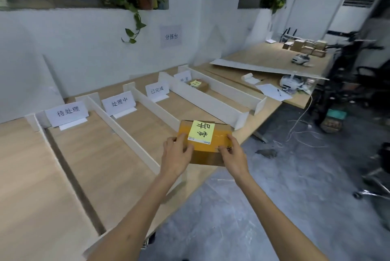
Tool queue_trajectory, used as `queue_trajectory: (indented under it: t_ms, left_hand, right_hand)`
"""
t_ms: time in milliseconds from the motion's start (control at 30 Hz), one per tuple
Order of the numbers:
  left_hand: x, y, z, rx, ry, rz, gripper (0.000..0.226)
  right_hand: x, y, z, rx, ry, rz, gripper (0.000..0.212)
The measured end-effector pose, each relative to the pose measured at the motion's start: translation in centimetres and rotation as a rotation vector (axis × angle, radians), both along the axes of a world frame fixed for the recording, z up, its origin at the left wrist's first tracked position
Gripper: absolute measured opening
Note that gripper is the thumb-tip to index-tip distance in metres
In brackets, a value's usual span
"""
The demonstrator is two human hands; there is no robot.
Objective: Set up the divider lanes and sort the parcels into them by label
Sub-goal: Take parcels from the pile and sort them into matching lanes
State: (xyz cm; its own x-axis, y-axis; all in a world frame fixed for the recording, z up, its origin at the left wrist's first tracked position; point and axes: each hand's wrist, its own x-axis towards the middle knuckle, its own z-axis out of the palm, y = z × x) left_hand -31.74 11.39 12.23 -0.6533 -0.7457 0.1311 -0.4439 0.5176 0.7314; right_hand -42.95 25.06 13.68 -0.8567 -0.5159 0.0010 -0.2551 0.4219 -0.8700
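Note:
I hold a brown cardboard parcel [207,144] with a yellow handwritten note on top, above the near end of the third lane. My left hand [176,155] grips its left side and my right hand [233,156] grips its right front corner. White divider boards [124,132] split the wooden table [27,176] into several lanes. Paper signs stand at the far ends: one [66,113] on the left lane, one [119,103] on the second, one [157,89] on the third, and one [182,77] on the fourth. Another parcel with a yellow note [198,84] lies in the fourth lane.
A second table to the right carries a long white board [259,68], a paper roll [250,78], sheets with a pen [275,91], white devices and a stack of small boxes [306,47]. Cables trail on the grey floor [295,132]. Chairs and an air conditioner stand at far right.

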Motion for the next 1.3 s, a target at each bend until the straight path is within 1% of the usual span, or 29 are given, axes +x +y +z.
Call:
queue_trajectory:
  t_ms: [133, 267, 500, 667, 833, 1000, 1133, 1300]
  left_hand:
    - [-8.6, -0.7, -0.7, 0.019, 0.012, -0.037, 0.046]
    - [-16.7, -2.0, -1.3, 0.03, 0.027, -0.055, 0.046]
    - [-28.0, -4.0, -1.5, 0.021, -0.047, -0.064, 0.047]
    - [-35.7, -4.9, -1.8, 0.012, -0.101, -0.03, 0.048]
    - [-43.6, -5.4, -2.5, 0.001, -0.13, 0.06, 0.048]
    - [-50.7, -5.8, -3.1, 0.086, -0.097, 0.181, 0.047]
    - [-54.3, -5.8, -3.5, 0.118, -0.108, 0.27, 0.047]
    - [-57.5, -8.4, -3.0, 0.098, -0.127, 0.354, 0.049]
  right_hand:
    - [-8.1, -0.1, -0.2, 0.012, 0.021, -0.036, 0.052]
    - [-15.8, -1.2, -0.4, 0.019, 0.001, -0.067, 0.052]
    - [-26.9, -2.9, -1.0, 0.02, -0.042, -0.077, 0.05]
    - [-34.8, -3.8, -1.3, 0.015, -0.052, -0.048, 0.05]
    - [-44.1, -5.4, -2.0, 0.028, -0.033, 0.038, 0.051]
    - [-53.1, -7.5, -2.7, 0.054, 0.007, 0.191, 0.051]
    - [-58.0, -9.4, -3.4, 0.064, -0.016, 0.29, 0.051]
    - [-62.7, -13.9, -4.0, 0.029, -0.047, 0.382, 0.049]
